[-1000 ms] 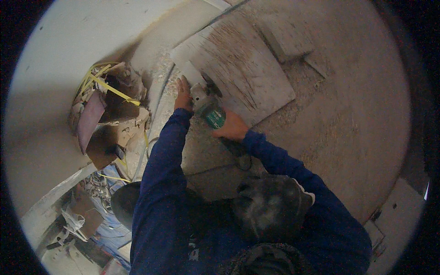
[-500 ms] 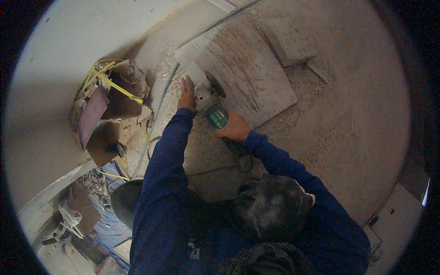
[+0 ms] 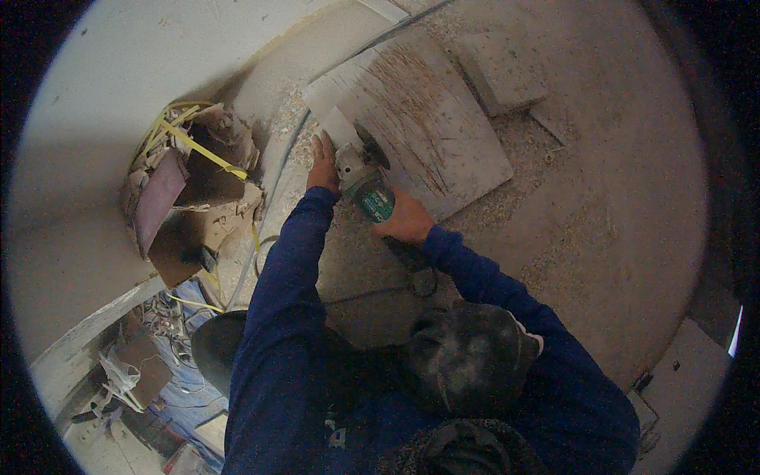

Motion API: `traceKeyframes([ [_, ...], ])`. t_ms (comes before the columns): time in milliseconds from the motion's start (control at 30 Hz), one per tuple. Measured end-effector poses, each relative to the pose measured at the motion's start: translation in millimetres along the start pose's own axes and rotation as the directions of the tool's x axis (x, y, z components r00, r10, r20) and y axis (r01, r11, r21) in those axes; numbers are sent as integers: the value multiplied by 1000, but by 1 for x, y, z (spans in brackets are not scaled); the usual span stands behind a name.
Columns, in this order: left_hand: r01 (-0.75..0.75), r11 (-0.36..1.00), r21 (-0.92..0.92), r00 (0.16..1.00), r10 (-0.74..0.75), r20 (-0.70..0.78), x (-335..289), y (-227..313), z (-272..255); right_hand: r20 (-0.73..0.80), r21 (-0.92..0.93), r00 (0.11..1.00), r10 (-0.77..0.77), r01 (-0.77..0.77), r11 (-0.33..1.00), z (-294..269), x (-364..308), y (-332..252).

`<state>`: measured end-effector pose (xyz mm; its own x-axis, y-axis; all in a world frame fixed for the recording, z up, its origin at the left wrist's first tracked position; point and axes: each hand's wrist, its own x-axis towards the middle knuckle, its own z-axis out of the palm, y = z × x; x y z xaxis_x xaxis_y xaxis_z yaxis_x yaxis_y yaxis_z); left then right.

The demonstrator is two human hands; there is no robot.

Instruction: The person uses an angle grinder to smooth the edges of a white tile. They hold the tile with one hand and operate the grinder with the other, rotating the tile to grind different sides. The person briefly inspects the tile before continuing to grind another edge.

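Observation:
My right hand (image 3: 408,219) is wrapped round the green body of an angle grinder (image 3: 372,198). The grinder's dark disc (image 3: 371,146) stands on edge against a pale narrow strip (image 3: 339,125), over the near left part of a flat board (image 3: 473,162). Many brown score lines cross that board. My left hand (image 3: 323,165) lies beside the grinder's head with its fingers stretched forward, their tips at the strip's near end. Whether the left thumb touches the grinder is hidden.
A torn cardboard box (image 3: 214,158) with yellow strapping and scraps stands against the wall at left. A grey cable (image 3: 286,156) runs along the dusty floor beside it. Another slab (image 3: 499,75) lies beyond the board. Cords and tools rest on a blue sheet (image 3: 190,388) at lower left.
Both hands stay in nearly the same place. The grinder is turned very slightly, and its disc shows more clearly now.

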<state>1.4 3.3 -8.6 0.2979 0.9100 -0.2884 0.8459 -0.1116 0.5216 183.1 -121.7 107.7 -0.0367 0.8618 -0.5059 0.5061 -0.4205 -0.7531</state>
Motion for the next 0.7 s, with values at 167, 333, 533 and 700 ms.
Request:
traceKeyframes([
  [167, -39, 999, -27, 999, 38, -36, -4, 1, -2, 12, -29, 999, 38, -38, 999, 0, 0, 2],
  [333, -12, 999, -37, 1000, 11, -21, -7, 6, -4, -13, -59, 999, 29, -30, 998, 1, 0, 1],
  [533, -1, 999, -46, 1000, 0, -10, -5, 8, -6, -51, -46, 999, 15, -17, 999, 5, 3, 3],
  [700, 6, 1000, 14, 1000, -6, 0, -6, 12, -9, -57, -59, 998, 12, -16, 998, 5, 2, 2],
])
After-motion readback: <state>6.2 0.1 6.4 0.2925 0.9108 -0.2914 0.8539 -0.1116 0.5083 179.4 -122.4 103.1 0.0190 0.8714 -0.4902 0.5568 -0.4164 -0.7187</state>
